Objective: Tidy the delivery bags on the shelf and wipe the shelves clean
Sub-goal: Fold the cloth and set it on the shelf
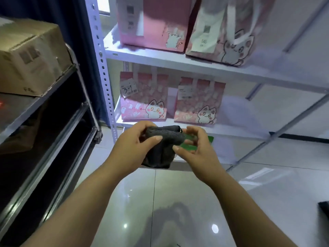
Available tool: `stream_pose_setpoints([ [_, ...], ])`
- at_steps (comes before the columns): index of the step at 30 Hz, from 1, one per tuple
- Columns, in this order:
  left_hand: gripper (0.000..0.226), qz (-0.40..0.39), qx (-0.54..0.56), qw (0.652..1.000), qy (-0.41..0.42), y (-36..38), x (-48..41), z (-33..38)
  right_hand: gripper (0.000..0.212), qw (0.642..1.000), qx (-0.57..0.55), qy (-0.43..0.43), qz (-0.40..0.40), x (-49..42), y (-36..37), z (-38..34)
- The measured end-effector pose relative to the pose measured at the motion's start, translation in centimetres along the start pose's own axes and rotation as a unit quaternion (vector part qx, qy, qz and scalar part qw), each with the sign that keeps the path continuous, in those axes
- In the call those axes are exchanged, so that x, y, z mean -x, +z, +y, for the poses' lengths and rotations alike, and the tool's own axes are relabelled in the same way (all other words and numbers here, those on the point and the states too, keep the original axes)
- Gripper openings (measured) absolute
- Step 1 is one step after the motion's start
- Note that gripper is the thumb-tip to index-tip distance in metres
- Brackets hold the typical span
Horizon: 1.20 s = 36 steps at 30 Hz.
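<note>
In front of the white shelf (178, 61), at the height of its lower boards, a dark grey cloth (163, 139) hangs bunched between the two hands, apart from every board. The left hand (135, 145) grips the cloth's left part, fingers curled over its top and thumb pressed on its front; the right hand (195, 148) sits at its right end with curled, blurred fingers and its thumb against the fabric, and whether it grips cannot be told. Behind the hands two pink cat-print delivery bags (142, 100) stand upright side by side on the middle board.
</note>
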<state>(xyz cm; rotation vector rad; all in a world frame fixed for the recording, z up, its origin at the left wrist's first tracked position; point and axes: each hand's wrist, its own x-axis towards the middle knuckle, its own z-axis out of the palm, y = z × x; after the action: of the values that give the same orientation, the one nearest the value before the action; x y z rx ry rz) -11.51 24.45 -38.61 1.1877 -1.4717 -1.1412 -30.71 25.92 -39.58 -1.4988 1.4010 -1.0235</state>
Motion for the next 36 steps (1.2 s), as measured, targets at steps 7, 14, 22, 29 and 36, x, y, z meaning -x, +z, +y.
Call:
stream_pose_setpoints([
  [7,0.016,-0.087,-0.047,0.99,0.099,7.6,-4.9,5.9,0.045,0.999,-0.008,0.004,0.05,-0.7,-10.2,-2.0],
  [14,0.025,-0.106,0.017,0.986,0.125,17.9,-11.1,10.2,0.027,0.994,-0.006,-0.063,0.089,-3.5,-22.1,-2.2],
  [22,0.035,-0.154,0.052,0.978,0.132,30.3,-17.3,12.7,0.02,0.982,-0.078,-0.1,0.142,-7.1,-35.4,-1.3],
  [29,0.042,-0.143,0.013,0.98,0.136,38.6,-22.5,14.2,0.034,0.966,-0.008,-0.048,0.252,-10.8,-43.6,1.3],
  [36,0.019,-0.11,-0.07,0.975,0.182,44.5,-29.8,15.6,0.022,0.962,0.053,-0.084,0.254,-15.8,-49.4,3.4],
])
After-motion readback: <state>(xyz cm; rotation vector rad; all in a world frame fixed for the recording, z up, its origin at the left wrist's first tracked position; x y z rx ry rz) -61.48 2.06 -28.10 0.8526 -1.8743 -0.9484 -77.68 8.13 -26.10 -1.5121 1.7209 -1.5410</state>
